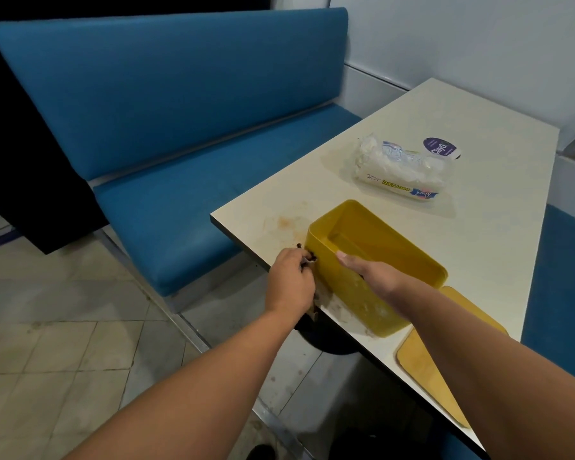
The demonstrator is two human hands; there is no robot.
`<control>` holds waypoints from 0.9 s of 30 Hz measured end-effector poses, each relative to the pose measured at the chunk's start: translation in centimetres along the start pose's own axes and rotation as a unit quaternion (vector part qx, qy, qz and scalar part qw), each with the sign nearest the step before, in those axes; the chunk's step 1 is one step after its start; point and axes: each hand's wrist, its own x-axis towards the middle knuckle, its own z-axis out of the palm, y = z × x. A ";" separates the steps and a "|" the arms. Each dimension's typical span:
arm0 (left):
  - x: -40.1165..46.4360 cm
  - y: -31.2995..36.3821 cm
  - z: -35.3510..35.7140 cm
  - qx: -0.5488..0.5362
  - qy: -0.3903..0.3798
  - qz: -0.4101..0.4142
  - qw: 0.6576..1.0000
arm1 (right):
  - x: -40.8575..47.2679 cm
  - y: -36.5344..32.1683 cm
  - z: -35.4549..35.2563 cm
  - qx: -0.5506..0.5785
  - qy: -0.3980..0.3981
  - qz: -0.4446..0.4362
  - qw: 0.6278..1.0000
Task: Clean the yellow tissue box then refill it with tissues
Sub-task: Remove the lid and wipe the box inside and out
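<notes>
While hands (329,277) grip yellow tissue box (375,260), table (478,227) edge

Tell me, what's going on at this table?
A person is cleaning an empty yellow box near the table's edge. The right hand grips its near rim to steady it, while the left hand pinches a small dirty wad against its end. The lid lies beside the box, and a pack of paper towels waits farther back, so refilling hasn't begun.

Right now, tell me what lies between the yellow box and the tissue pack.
Only bare table lies between the yellow box and the tissue pack, seen in the head view.
</notes>
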 end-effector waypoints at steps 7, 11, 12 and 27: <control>0.6 0.4 -0.6 -0.059 0.011 -0.027 0.998 | -0.4 -0.2 -0.1 -0.002 0.004 0.000 1.000; 1.4 -0.2 -2.3 -0.077 -0.038 -0.091 0.992 | -0.7 -0.2 -0.3 -0.006 0.000 -0.003 1.000; 1.6 -0.2 -2.8 -0.092 -0.043 -0.108 0.989 | -0.7 -0.3 -0.2 -0.009 0.001 -0.004 1.000; 2.5 1.2 -2.8 -0.080 -0.043 -0.154 0.984 | -0.4 -0.3 -0.1 -0.008 0.008 0.013 1.000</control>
